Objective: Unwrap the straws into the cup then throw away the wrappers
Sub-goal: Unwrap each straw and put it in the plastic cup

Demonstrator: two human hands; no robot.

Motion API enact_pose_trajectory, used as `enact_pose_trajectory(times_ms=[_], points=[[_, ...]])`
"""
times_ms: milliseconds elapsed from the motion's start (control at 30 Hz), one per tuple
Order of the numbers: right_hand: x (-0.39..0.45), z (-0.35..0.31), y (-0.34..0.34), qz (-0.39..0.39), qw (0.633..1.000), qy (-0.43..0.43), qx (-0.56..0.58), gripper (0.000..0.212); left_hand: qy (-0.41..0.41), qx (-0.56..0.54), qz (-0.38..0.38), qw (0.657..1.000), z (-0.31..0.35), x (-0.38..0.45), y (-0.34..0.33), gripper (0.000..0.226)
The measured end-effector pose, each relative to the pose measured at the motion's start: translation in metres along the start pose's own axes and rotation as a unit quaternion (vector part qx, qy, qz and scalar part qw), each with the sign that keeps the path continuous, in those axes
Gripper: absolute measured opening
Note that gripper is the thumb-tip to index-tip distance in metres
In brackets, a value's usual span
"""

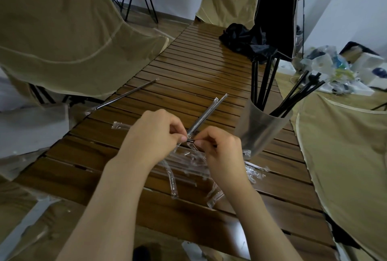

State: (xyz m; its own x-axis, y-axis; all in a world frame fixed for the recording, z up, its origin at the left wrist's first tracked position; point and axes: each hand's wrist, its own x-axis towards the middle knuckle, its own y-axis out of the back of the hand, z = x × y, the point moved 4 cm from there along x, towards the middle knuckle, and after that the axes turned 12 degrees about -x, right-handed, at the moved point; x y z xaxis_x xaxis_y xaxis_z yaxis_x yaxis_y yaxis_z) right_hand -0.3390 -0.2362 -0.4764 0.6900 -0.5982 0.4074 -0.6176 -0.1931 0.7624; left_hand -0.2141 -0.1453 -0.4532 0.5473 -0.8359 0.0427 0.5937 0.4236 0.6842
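While both hands work over the near half of the slatted wooden desk [209, 55], I see tan camp chairs ringing it: one big one [62, 30] far left of the fingers, one [228, 3] beyond the far end, one [345, 145] to the right. Black crumpled bag [247, 38] sits at the far right of the desk, well beyond the fingers. Heap of plastic rubbish [335, 68] off the desk, far right.

Frosted cup [261, 131] stands just right of the fingers and slightly beyond, upright, with a bunch of black straws [266, 84] fanned out of it.

Pile of clear empty wrappers [188, 168] lies on the desk directly under and nearer than the fingers, spreading right toward the cup's base.

Left hand [155, 135]: fingers curled, pinching a wrapped straw [207, 114] at its near end; the straw angles up and away, far-right of the fingers. Looks like two wrapped ends up there, can't tell if it's one or two straws.

Right hand [222, 147]: fingers curled, thumb and forefinger pinching the black straw tip poking out of the wrapper, right against the left fingertips.

One more wrapped straw [127, 95] lies alone on the desk, beyond and left of the fingers, near the left edge.
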Motion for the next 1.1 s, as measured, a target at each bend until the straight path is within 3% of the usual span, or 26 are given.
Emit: enact_pose_trajectory(times_ms=[167,533,833,1100], points=[[0.001,-0.001,-0.004,-0.037,0.999,-0.027,-0.004,0.010,-0.006,0.010,0.009,1.000,0.005,0.002,-0.008,0.005],[0.000,0.001,-0.006,-0.013,0.994,-0.007,-0.107,0.022,0.007,0.063,0.045,0.997,0.018,-0.004,-0.024,0.009],[0.003,0.010,-0.001,-0.078,0.988,-0.115,-0.066,0.020,-0.058,0.066,0.057,0.994,0.024,0.000,-0.032,0.011],[0.005,0.014,0.008,-0.074,0.982,-0.168,-0.041,0.020,-0.130,0.029,0.062,0.989,0.033,0.000,-0.025,0.009]])
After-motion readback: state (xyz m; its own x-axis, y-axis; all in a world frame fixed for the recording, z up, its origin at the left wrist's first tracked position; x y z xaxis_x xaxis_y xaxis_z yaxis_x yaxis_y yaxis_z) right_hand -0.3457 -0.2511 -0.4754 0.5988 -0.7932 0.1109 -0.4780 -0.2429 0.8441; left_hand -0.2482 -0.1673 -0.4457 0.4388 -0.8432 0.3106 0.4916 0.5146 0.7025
